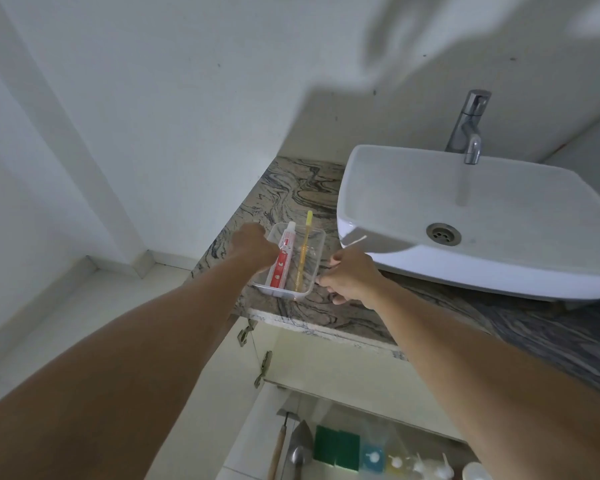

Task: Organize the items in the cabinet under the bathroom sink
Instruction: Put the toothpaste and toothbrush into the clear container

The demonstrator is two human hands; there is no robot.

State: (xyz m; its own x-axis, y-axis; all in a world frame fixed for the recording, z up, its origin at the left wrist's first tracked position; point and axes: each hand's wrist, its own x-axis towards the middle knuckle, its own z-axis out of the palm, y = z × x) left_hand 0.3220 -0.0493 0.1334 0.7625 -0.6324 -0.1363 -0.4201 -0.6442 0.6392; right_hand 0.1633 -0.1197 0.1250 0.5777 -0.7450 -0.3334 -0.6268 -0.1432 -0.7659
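A clear plastic tray (317,252) sits on the marbled countertop (291,188), left of the sink. Inside it lie a red and white toothpaste tube (282,258) and a yellow toothbrush (304,251), side by side. My left hand (253,245) grips the tray's left rim with curled fingers. On the tray's right rim, my right hand (350,275) holds on with its fingertips. Below, the open cabinet (343,382) shows its contents at the frame's bottom.
A white basin (499,216) with a chrome tap (468,126) stands to the right. In the cabinet lie a hammer (279,441), a metal trowel (300,445), green sponges (336,445), a blue packet (373,457) and several small spray bottles (420,465). White walls enclose the left.
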